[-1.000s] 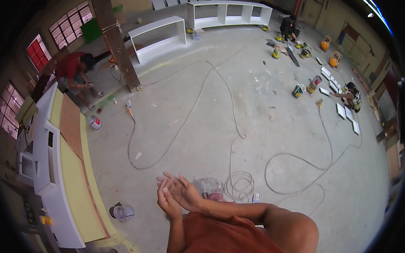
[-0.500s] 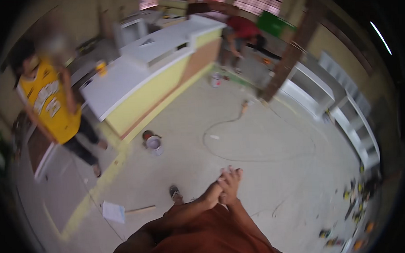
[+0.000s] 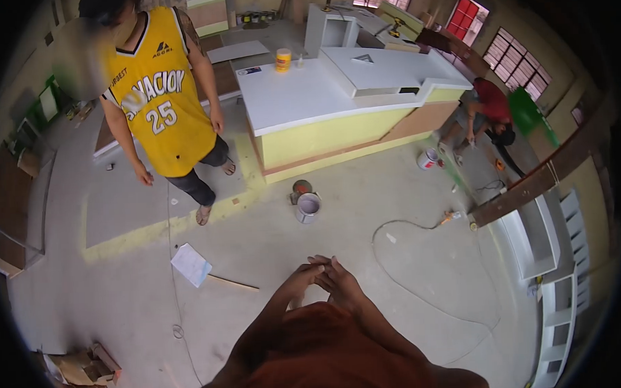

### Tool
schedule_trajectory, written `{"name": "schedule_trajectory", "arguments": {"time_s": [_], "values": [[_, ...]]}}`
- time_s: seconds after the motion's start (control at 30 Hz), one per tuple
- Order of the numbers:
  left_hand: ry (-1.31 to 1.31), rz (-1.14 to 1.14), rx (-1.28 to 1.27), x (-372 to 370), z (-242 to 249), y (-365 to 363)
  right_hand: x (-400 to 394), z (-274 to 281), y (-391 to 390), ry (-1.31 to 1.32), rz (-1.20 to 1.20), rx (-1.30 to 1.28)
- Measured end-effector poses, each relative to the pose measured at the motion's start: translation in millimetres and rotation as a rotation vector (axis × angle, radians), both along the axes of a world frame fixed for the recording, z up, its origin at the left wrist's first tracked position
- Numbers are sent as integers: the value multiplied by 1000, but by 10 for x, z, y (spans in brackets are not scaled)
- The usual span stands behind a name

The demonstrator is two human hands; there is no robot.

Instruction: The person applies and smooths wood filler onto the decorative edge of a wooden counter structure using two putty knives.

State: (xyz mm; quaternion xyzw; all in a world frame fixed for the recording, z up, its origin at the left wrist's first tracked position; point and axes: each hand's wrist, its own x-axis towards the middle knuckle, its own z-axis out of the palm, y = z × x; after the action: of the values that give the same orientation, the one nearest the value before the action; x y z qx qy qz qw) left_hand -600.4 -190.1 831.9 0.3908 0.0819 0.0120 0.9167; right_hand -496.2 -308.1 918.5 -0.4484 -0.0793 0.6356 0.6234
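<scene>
My left hand [image 3: 302,276] and my right hand [image 3: 342,280] meet in front of my orange-brown shirt [image 3: 326,351], their fingertips overlapping. The fingers of both hands are stretched out and slightly bent, with nothing visible in them. Beyond the hands, an open paint can [image 3: 309,208] of greyish-lilac paint stands on the concrete floor. Behind it sits a darker round container [image 3: 301,187]. On the floor to the left lie a white-and-blue sheet [image 3: 191,264] and a thin wooden stick [image 3: 234,283].
A person in a yellow jersey [image 3: 162,90] stands at left. A white-topped counter [image 3: 300,98] holds a yellow tub [image 3: 282,60]. At right, another person [image 3: 485,106] bends near a can [image 3: 427,158]. A cable [image 3: 423,296] loops over the floor beside white shelving units [image 3: 558,329].
My view has swung left, so the yellow-jersey person and counter appear farther right, with that person larger. My hands have shifted from a tighter overlap to touching at the fingers.
</scene>
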Motion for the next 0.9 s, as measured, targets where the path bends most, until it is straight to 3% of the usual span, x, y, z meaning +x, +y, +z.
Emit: {"name": "schedule_trajectory", "arguments": {"time_s": [0.03,0.07,0.1,0.2,0.3,0.43,0.53,0.63,0.7,0.73,0.77,0.8,0.83,0.87,0.9], "values": [[7,8,2,-39,3,102,-14,131,113,-94,-25,-30],[122,245,124,-74,14,157,-12,280,170,-191,-51,-64],[238,481,244,-173,-56,155,35,712,191,-89,119,-99],[443,683,144,-555,-490,282,31,781,382,-124,245,6],[540,694,177,-986,-577,231,108,535,524,-252,466,-49],[548,699,212,-1210,-350,111,111,105,690,-199,593,-89],[544,770,158,-1175,-492,45,5,80,668,-161,674,-73],[658,713,128,-1019,-855,110,8,47,558,-335,629,-149],[788,659,284,-829,-1050,97,285,-504,414,-713,590,111],[798,621,279,-768,-1217,73,613,-1298,151,-703,622,111],[813,586,266,-727,-1454,19,932,-2028,-23,-963,625,88],[835,616,238,-743,-1908,-109,1124,-2205,-312,-1099,641,-153],[756,484,666,-825,-2303,-269,1447,-2895,-846,-898,554,-254],[664,324,1079,-1083,-2584,-288,1780,-3663,-1320,-974,644,-527],[964,288,1072,-1149,-2693,-414,1942,-3751,-1870,-253,259,-626]]}}
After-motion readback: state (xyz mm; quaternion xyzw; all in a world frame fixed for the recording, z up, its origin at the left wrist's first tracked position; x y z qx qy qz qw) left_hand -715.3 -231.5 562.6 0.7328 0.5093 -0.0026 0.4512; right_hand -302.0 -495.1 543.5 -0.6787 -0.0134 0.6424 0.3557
